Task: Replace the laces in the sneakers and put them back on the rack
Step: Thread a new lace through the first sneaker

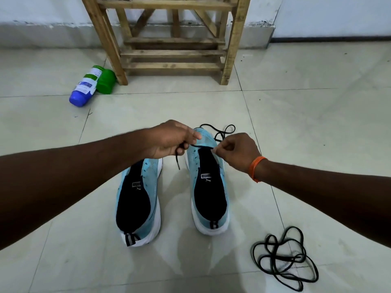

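Left hand [171, 140] closed, pinching one end of the black lace [203, 146]. Right hand [237, 151] closed too, pinching the same lace at the toe-end eyelets of the right-of-frame sneaker [209, 187], centre frame. Lace spans the first eyelet row; the rest trails on the floor [317, 123] past the toe. Left-of-frame sneaker [137, 199] unlaced, just beside. Second lace [283, 259] coiled lower right.

Likely step: first crossing. To do it well: even up both ends first, keep the lace flat, feed the tip straight into each eyelet, pull snug without lifting the shoe.

Room: bare tile right of the sneakers and toward the rack [173, 53], upper centre, well apart. Two bottles [84, 89] lie upper left by a rack leg, out of the path.
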